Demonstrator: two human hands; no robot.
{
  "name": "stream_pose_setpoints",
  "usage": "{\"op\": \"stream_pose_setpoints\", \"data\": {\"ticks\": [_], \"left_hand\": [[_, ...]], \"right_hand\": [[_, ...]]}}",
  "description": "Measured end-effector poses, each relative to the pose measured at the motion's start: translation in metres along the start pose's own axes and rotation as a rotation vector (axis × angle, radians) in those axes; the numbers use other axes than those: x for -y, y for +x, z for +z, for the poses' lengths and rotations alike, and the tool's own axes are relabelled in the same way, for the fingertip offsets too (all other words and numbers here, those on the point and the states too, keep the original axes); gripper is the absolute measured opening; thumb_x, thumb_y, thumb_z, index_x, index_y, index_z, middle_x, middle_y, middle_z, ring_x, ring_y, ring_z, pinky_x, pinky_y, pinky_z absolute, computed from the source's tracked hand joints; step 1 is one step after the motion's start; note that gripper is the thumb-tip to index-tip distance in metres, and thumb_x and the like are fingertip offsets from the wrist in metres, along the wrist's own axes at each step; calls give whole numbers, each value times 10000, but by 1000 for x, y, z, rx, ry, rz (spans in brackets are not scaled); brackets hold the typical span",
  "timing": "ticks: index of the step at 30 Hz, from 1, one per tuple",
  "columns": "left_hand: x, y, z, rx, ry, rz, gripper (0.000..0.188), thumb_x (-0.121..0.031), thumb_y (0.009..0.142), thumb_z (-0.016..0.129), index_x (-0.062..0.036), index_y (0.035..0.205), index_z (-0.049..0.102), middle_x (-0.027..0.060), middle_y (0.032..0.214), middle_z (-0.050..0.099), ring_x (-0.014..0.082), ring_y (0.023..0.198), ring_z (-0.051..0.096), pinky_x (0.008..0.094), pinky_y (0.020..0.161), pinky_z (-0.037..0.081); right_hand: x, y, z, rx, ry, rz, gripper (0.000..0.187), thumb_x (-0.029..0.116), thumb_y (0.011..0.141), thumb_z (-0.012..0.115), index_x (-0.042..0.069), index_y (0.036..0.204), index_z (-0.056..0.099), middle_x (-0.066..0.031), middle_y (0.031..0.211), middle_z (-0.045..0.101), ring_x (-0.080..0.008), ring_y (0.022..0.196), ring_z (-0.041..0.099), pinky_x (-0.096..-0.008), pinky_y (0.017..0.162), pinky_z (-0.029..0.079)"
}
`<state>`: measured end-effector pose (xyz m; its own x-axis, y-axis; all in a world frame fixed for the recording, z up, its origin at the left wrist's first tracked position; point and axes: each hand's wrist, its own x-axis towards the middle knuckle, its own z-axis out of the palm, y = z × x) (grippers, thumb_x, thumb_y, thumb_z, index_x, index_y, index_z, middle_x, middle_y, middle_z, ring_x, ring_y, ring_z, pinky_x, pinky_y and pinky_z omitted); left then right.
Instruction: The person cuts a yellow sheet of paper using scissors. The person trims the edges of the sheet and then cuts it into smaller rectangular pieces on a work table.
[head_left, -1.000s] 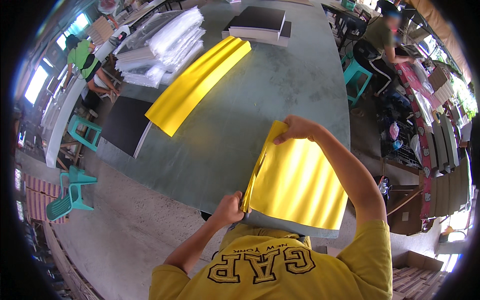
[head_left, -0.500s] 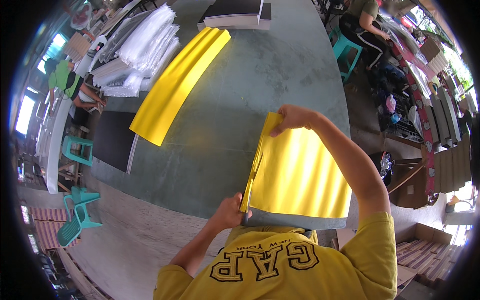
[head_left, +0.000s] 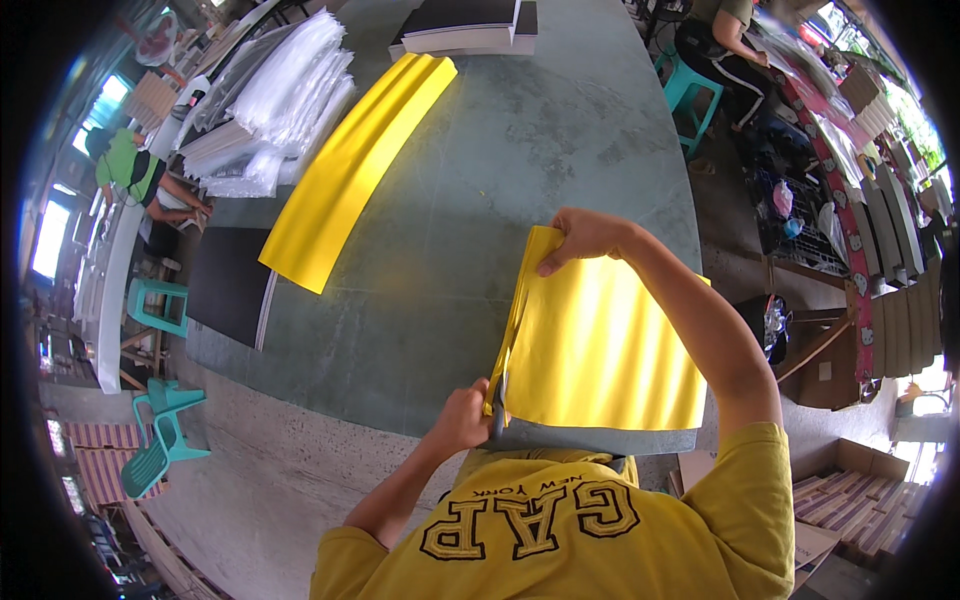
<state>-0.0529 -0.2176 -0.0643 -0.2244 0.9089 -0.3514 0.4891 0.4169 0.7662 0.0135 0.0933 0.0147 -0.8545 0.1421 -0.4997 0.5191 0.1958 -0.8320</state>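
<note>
We see the person's left hand (head_left: 463, 416) closed around the lower end of a pair of scissors with slim metallic blades (head_left: 503, 385), its fingers curled so that most of the handle is hidden from us. The blades point away from the body and lie along the left side of a broad, glossy yellow sheet (head_left: 605, 350), just beside a narrow yellow strip at that edge. We cannot tell how far the blades are parted.

The right hand (head_left: 587, 240) grasps the sheet at its far left corner, thumb on top, and the right forearm passes over the sheet's right side. The sheet lies at the near right part of a large grey-green table (head_left: 420, 340), close to the edge by the person's yellow shirt (head_left: 560, 545).

Farther off on the table, we see a long, wavy yellow piece (head_left: 360, 175) lying slantwise, its near end overlapping a flat black rectangular stack with pale edges (head_left: 232, 285). To its left stands a heap of clear plastic-wrapped sheets (head_left: 290, 95), and near its far end are black-topped white blocks (head_left: 465, 22). Beyond the table we see a co-worker in green (head_left: 128, 170) on the left, and another in dark trousers (head_left: 735, 75) on the right, beside a teal plastic stool (head_left: 690, 95).
</note>
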Motion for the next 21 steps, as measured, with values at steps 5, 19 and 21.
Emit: {"op": "stream_pose_setpoints", "data": {"ticks": [5,19,21], "left_hand": [[-1,-3,2,-53,-28,64,264,-146,712,672,18,863,531,163,677,599,268,615,608,333,586,453],[0,-1,8,-165,-149,135,271,-154,713,677,22,800,490,203,589,535,374,562,557,383,507,421],[-4,0,5,-183,-111,196,277,-155,712,676,21,802,481,197,583,533,364,551,557,385,504,419]], "right_hand": [[4,-2,2,7,24,0,401,176,600,809,-17,919,662,-91,838,671,-177,710,644,-273,693,505],[5,-3,1,-15,10,4,399,177,591,811,-9,911,664,-85,821,669,-167,701,637,-272,683,502],[7,-3,4,3,19,0,388,168,590,810,-10,903,665,-81,809,669,-162,693,634,-272,673,501]]}}
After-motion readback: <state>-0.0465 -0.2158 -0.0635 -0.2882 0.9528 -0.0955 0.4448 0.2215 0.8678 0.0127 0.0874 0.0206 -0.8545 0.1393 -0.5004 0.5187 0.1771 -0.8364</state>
